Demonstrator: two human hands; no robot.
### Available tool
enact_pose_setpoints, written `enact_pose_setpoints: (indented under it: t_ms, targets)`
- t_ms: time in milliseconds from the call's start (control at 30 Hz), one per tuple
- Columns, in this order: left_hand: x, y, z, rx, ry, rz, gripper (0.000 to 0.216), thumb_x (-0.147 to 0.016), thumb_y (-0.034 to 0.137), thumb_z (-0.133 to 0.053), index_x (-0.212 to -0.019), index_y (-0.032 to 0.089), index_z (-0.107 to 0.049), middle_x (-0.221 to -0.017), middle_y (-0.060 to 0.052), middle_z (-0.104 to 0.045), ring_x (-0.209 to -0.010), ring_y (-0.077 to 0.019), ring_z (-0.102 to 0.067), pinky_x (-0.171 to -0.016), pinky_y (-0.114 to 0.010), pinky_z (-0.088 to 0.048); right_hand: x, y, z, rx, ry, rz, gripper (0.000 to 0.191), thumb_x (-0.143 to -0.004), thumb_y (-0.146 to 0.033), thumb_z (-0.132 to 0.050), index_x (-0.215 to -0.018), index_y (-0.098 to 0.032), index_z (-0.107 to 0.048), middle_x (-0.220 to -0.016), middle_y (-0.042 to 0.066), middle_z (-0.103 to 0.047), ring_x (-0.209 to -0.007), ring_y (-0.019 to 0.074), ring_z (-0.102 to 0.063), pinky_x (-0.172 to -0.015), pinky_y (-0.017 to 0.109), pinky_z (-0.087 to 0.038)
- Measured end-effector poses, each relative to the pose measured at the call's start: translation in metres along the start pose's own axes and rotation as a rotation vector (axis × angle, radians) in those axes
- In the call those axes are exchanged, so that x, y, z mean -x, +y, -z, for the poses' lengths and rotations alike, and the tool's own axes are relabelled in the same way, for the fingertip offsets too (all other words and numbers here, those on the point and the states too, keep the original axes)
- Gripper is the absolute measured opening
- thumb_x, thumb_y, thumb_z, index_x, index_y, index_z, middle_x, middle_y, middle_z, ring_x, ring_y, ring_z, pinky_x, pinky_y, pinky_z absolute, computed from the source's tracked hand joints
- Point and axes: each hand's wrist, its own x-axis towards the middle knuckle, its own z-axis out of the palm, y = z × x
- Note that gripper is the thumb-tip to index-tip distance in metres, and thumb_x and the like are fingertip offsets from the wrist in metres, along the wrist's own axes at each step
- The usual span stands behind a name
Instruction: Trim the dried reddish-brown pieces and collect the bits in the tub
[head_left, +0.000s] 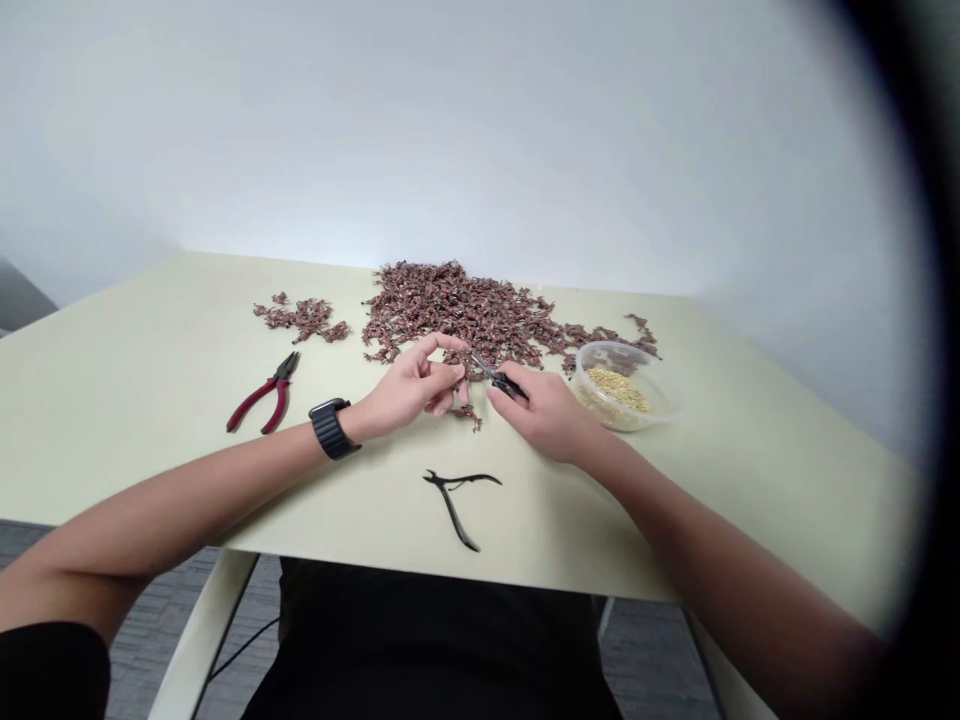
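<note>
My left hand (412, 385), with a dark watch at the wrist, has its thumb and forefinger curled round a small reddish-brown piece, partly hidden by the fingers. My right hand (551, 412) is closed round dark-handled pliers (481, 364), whose metal jaws reach to the left fingertips. Just under the left fingers, another reddish-brown piece (473, 416) lies on the table. Behind both hands spreads a large pile of similar small reddish-brown pieces (450, 305); their exact kind is too small to tell.
Red-handled pliers (268, 395) lie at left, below a smaller heap of brown pieces (304, 318). Black nippers (454, 505) rest near the front edge of the table (360, 520). At right stands a clear plastic bowl (660, 405) holding gold-coloured bits (619, 388). A wall rises behind.
</note>
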Motion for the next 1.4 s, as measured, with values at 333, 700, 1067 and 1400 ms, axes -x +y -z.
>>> enact_pose_setpoints:
  t_ms: [333,700,1067,1400]
  targets:
    - [-0.001,-0.001,0.0,0.175,0.015,0.064,0.031,-0.098,0.032,-0.066,-0.123,0.018,-0.054,-0.074,-0.002,-0.07,-0.047,-0.0061,-0.049,-0.047,-0.019,-0.033,0.0,0.007,0.001,0.23,0.001,0.124,0.027,-0.1,-0.044,-0.05,-0.084,-0.023,-0.044,-0.071,0.0,-0.053,-0.065,0.0173,-0.048,-0.062,0.031,-0.027]
    - [0.005,-0.002,-0.003,-0.118,-0.024,-0.118,0.033,-0.104,0.037,-0.056,-0.13,0.02,-0.043,-0.079,-0.001,-0.068,-0.057,-0.0081,-0.054,-0.056,-0.02,-0.042,0.003,-0.012,0.007,-0.441,-0.233,-0.189,0.034,-0.099,-0.049,-0.049,-0.08,-0.021,-0.049,-0.068,-0.003,-0.037,-0.058,0.012,-0.03,-0.051,0.026,-0.021]
    - [0.004,-0.008,0.008,-0.527,0.061,-0.242,0.037,-0.106,0.033,-0.051,-0.139,0.02,-0.042,-0.081,-0.002,-0.068,-0.062,-0.0105,-0.058,-0.061,-0.023,-0.044,-0.002,-0.009,0.013,-0.94,-0.436,-0.436,0.038,-0.097,-0.057,-0.044,-0.089,-0.021,-0.053,-0.069,-0.005,-0.024,-0.056,0.0112,-0.014,-0.047,0.025,-0.01]
    - [0.005,-0.002,-0.002,0.06,0.02,0.062,0.035,-0.101,0.035,-0.062,-0.129,0.018,-0.05,-0.075,-0.001,-0.068,-0.049,-0.0061,-0.048,-0.05,-0.019,-0.038,0.0,0.003,-0.004,0.126,-0.067,0.003,0.03,-0.1,-0.043,-0.049,-0.08,-0.023,-0.04,-0.068,-0.003,-0.049,-0.063,0.0152,-0.044,-0.061,0.032,-0.026]
